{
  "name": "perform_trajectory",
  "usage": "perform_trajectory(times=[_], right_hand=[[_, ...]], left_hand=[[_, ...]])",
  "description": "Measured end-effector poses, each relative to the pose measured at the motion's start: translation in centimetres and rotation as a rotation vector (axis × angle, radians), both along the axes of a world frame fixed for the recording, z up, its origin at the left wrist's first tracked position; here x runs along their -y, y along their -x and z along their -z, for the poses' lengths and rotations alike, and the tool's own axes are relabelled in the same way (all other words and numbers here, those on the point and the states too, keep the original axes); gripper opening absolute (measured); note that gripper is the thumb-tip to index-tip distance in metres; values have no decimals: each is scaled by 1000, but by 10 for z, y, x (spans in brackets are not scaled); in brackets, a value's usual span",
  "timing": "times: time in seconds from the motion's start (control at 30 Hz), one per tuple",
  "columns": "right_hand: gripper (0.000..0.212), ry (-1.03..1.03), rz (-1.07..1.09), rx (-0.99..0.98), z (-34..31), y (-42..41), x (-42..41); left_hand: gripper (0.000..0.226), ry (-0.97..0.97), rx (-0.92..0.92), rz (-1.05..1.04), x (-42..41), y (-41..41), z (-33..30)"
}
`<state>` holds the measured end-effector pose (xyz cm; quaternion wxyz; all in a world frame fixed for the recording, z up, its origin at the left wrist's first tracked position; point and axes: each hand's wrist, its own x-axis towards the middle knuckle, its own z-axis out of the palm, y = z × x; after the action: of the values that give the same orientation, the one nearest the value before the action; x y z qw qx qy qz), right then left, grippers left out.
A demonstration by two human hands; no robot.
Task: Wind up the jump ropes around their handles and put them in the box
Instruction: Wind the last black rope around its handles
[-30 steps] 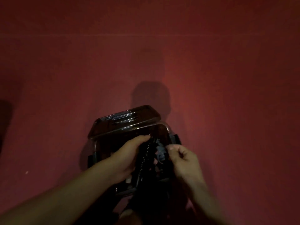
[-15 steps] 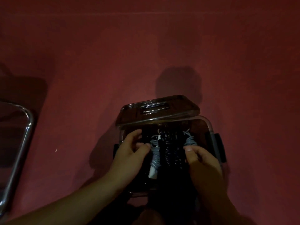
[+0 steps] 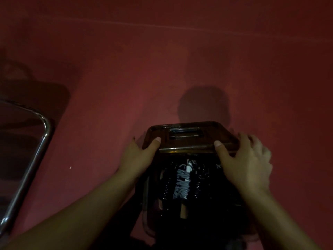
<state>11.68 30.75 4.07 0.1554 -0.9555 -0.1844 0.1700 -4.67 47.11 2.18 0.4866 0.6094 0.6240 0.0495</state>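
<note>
You have no readable writing here: the dim red light leaves no text, label, brand, number or sign legible anywhere in the frame. The dark lid [image 3: 189,136] at lower centre shows only a moulded handle recess, and the wound ropes [image 3: 182,181] below it carry no marking you can make out.

The view was dim and red-tinged, lit from behind and above the person so that a head-shaped shadow [image 3: 204,105] fell on the floor [image 3: 252,78] beyond the box [image 3: 146,192], whose interior sank into near-black, while glare streaked a metal tube [image 3: 46,130] and the edges curved softly.
</note>
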Motion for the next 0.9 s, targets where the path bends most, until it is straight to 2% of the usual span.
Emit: perform_trajectory(times=[0.03,0.1,0.17,0.27,0.3,0.37,0.43,0.5,0.6,0.7,0.77,0.9], right_hand=[[68,1,9,-81,6,-3,-3],[59,-148,72,-173,10,-4,-5],[53,-302,156,-187,9,1,-1],[48,-450,260,-161,2,12,15],[45,-482,295,-142,0,16,20],[39,-533,350,-111,-2,22,29],[37,-537,406,-72,-3,28,40],[37,-514,442,-68,-1,36,49],[38,-401,438,-64,4,50,66],[46,-318,427,-39,9,56,81],[46,-286,433,-38,12,56,88],[57,-209,419,-69,14,48,87]], left_hand=[[46,132,66,-50,-1,-3,1],[51,229,102,-100,-3,-5,4],[56,211,118,-96,-2,-3,2],[17,71,107,35,6,12,-6],[23,15,73,91,9,20,-9],[52,-53,11,183,17,41,-7],[83,-79,-39,270,26,60,1],[92,-42,-28,325,34,75,8],[90,-63,-96,487,43,90,18],[70,-76,-216,739,57,88,-2],[66,-21,-312,723,63,86,-15],[62,16,-231,514,54,81,-16]])
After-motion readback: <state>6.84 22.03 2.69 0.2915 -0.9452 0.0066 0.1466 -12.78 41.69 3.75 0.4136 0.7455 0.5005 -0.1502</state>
